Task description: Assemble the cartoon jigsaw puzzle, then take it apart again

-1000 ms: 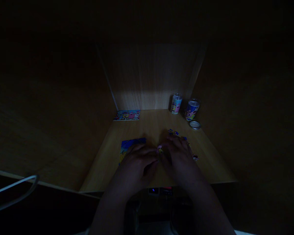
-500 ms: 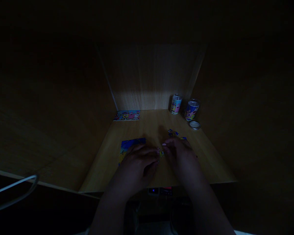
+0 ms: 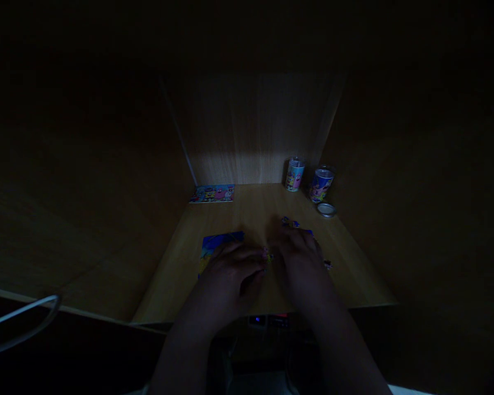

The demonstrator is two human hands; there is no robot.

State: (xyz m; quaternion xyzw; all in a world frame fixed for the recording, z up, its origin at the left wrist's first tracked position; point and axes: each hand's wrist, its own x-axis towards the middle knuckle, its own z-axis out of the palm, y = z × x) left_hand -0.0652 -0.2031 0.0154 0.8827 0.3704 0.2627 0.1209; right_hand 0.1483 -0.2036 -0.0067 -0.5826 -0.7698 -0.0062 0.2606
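My left hand [image 3: 233, 274] rests on the wooden surface, its thumb and fingers pinched at the edge of a small joined cluster of colourful jigsaw puzzle pieces [image 3: 267, 255]. To the right of this cluster is my right hand [image 3: 298, 260], fingers bent and drawn together, with its tips a little above the pieces. The dim light and some blur hide the puzzle piece at its fingertips. Partly under my left hand lies a blue and yellow puzzle picture [image 3: 220, 239]. Loose puzzle pieces [image 3: 290, 222] lie beyond my right hand, and another piece [image 3: 327, 264] is beside it.
Two cartoon-printed cans, one light blue [image 3: 295, 175] and one dark blue [image 3: 321, 185], stand at the back right. A round metal lid [image 3: 326, 209] lies before them. A cartoon picture card [image 3: 212, 193] is at the back left. Wooden panels [image 3: 255, 126] enclose the surface.
My right hand has shifted slightly left towards the puzzle cluster, and the pale piece at its fingertips has gone out of sight. A loose piece on its right has come into view. My left hand stays put.
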